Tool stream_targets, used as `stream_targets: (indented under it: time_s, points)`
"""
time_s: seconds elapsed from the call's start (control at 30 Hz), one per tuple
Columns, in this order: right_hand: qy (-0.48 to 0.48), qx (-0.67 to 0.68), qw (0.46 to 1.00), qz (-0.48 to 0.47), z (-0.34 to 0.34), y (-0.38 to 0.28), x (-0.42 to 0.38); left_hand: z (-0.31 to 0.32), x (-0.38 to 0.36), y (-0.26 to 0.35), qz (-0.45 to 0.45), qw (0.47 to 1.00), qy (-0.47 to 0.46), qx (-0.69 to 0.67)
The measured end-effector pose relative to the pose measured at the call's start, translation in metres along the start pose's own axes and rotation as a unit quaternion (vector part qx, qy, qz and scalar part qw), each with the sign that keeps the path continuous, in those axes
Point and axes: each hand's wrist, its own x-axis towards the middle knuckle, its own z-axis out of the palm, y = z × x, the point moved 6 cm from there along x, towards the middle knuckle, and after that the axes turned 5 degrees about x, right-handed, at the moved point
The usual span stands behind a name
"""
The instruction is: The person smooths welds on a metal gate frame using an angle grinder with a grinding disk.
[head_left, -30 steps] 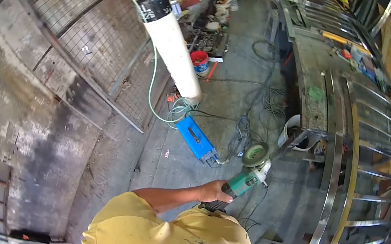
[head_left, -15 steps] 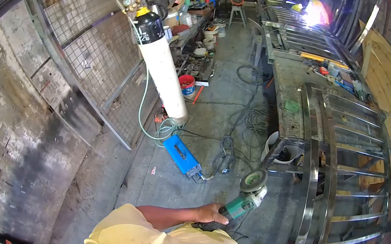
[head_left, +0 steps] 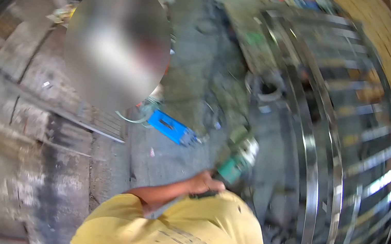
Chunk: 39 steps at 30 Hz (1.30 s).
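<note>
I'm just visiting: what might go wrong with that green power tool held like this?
1. Only the left hand is visible gripping the green, black-handled grinder, so it might twist or slip if running.
2. The loose yellow cloth shirt is close by and could snag if the dull green round disc spins; blur hides whether it does.
3. The long blue box and coiled pale-green hose on the grey floor might trip someone.

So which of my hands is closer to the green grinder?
Left. Your left hand is wrapped around the near end of the green grinder; your right hand is out of view, so its exact place relative to it can't be told.
</note>
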Motion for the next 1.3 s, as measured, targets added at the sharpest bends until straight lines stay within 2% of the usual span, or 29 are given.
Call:
stream_targets:
  time_s: [0.03, 0.07, 0.1, 0.17, 0.2, 0.27, 0.37, 0.4, 0.5, 0.63, 0.7, 0.77, 0.83, 0.9, 1.03, 1.1, 1.17, 1.3]
  points:
    - [-0.049, 0.025, 0.998, -0.031, 0.003, -0.006, -0.001, 0.001, -0.004, 0.014, -0.032, 0.999, -0.017, -0.039]
    - [-0.121, 0.19, 0.956, 0.188, -0.014, -0.094, 0.002, 0.002, -0.003, 0.018, -0.033, 0.998, -0.001, -0.062]
    - [-0.027, 0.301, 0.953, -0.004, -0.009, -0.134, 0.014, -0.001, -0.002, 0.016, -0.032, 0.996, 0.021, -0.085]
    - [-0.167, 0.393, 0.902, 0.056, 0.018, -0.187, 0.014, -0.007, 0.003, 0.0, -0.063, 0.988, 0.001, -0.142]
    - [-0.227, 0.463, 0.856, 0.032, 0.034, -0.214, 0.017, -0.01, 0.006, -0.007, -0.074, 0.984, 0.004, -0.16]
    - [-0.278, 0.489, 0.827, -0.008, 0.057, -0.263, 0.021, -0.025, 0.007, -0.019, -0.093, 0.975, 0.021, -0.199]
    - [-0.257, 0.54, 0.801, -0.035, 0.06, -0.333, 0.02, -0.058, 0.012, -0.025, -0.115, 0.965, 0.04, -0.234]
    - [-0.252, 0.6, 0.759, 0.009, 0.056, -0.354, 0.018, -0.07, 0.012, -0.028, -0.126, 0.96, 0.049, -0.246]
    - [-0.201, 0.622, 0.757, -0.027, 0.032, -0.414, 0.025, -0.104, 0.018, -0.034, -0.141, 0.938, 0.044, -0.312]
    - [-0.103, 0.618, 0.777, -0.059, 0.006, -0.461, 0.042, -0.164, 0.025, -0.052, -0.17, 0.915, 0.019, -0.366]
    - [-0.032, 0.598, 0.795, -0.095, -0.006, -0.477, 0.049, -0.196, 0.027, -0.04, -0.16, 0.895, 0.046, -0.414]
    - [-0.009, 0.563, 0.822, -0.088, -0.009, -0.492, 0.061, -0.23, 0.032, -0.015, -0.103, 0.879, 0.037, -0.465]
    - [0.02, 0.511, 0.859, -0.024, 0.005, -0.499, 0.072, -0.27, 0.041, 0.015, -0.034, 0.866, 0.044, -0.497]
    - [-0.018, 0.476, 0.879, 0.002, 0.04, -0.498, 0.081, -0.314, 0.047, 0.045, 0.023, 0.863, 0.072, -0.5]
    - [-0.149, 0.416, 0.894, 0.075, 0.105, -0.506, 0.079, -0.387, 0.04, 0.124, 0.197, 0.843, 0.051, -0.498]
    - [-0.188, 0.354, 0.914, 0.057, 0.146, -0.492, 0.078, -0.414, 0.025, 0.157, 0.282, 0.84, 0.035, -0.461]
    - [-0.203, 0.32, 0.925, 0.025, 0.171, -0.484, 0.078, -0.436, 0.005, 0.176, 0.326, 0.847, 0.048, -0.418]
    - [-0.231, 0.306, 0.922, 0.05, 0.177, -0.509, 0.097, -0.44, -0.028, 0.195, 0.331, 0.878, 0.13, -0.32]
